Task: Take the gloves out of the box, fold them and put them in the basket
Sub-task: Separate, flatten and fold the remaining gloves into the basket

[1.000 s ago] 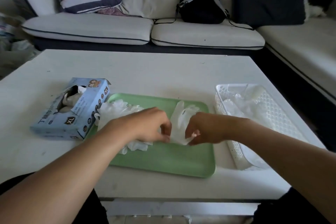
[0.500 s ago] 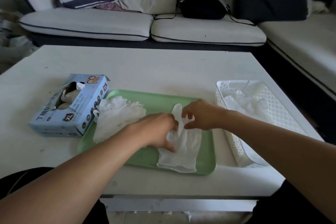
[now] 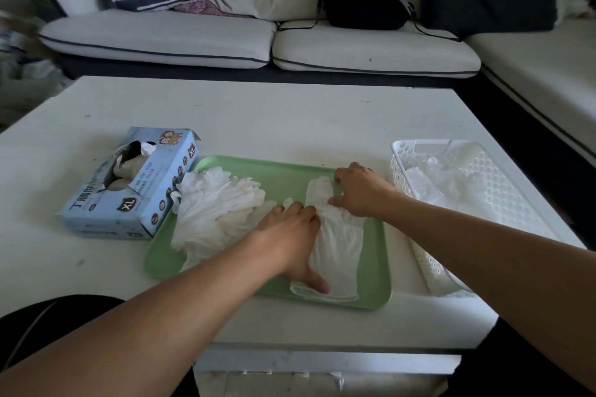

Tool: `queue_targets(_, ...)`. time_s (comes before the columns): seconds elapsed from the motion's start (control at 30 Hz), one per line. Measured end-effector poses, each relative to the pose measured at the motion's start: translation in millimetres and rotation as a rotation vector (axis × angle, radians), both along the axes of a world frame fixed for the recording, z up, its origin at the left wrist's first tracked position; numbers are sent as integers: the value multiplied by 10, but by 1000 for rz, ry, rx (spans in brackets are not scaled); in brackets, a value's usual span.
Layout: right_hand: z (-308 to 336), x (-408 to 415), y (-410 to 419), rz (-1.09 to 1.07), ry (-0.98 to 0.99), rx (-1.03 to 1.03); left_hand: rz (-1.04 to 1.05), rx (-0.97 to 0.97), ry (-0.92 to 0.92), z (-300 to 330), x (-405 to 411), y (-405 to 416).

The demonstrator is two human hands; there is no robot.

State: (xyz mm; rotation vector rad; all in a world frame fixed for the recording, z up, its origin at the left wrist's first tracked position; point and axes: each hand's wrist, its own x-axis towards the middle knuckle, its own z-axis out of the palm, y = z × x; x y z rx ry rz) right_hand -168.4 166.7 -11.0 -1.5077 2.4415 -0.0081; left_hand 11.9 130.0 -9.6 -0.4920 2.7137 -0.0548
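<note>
One glove (image 3: 338, 235) lies spread lengthwise on the green tray (image 3: 375, 267), cuff toward 6 o'clock and finger end toward 12. The left hand (image 3: 290, 235) rests flat on its left edge, fingers straight, thumb pinning the cuff corner. The right hand (image 3: 358, 192) sits at the glove's far end with fingers bent onto the material; whether they pinch it or only press, I cannot tell. A loose pile of gloves (image 3: 214, 208) waits at 9 o'clock on the tray, just beside the box (image 3: 129, 184), and the white basket (image 3: 416, 248) at 3 o'clock on the surface already holds some.

The step in hand looks like flattening before the fold. It should go best by smoothing outward from the middle, keeping the cuff pinned, then bringing the finger end squarely over the cuff so the thin material does not bunch.
</note>
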Motion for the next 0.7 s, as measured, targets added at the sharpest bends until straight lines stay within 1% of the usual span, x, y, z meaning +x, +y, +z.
queue_targets(0.07, 7, 40, 9, 5, 81, -44, 6, 3, 2, -9, 5, 6)
queue_targets(0.13, 36, 111, 24, 80, 154, -92, 8, 29, 15, -1, 6, -12)
queue_targets(0.23, 76, 182, 62, 219, 89, -47, 5, 106, 38, 21, 29, -62)
queue_targets(0.3, 62, 150, 80, 241, 79, 33, 1, 146, 47, 29, 51, -87)
queue_targets(0.5, 129, 22, 99, 157, 141, 88, -7, 120, 16, 16, 63, -47)
queue_targets(0.6, 129, -76, 69, 84, 58, 21, -5, 108, 22, 13, 51, -39)
queue_targets(0.7, 87, -229, 44, 1, 46, 33, 36, 120, 72, 31, 29, -74)
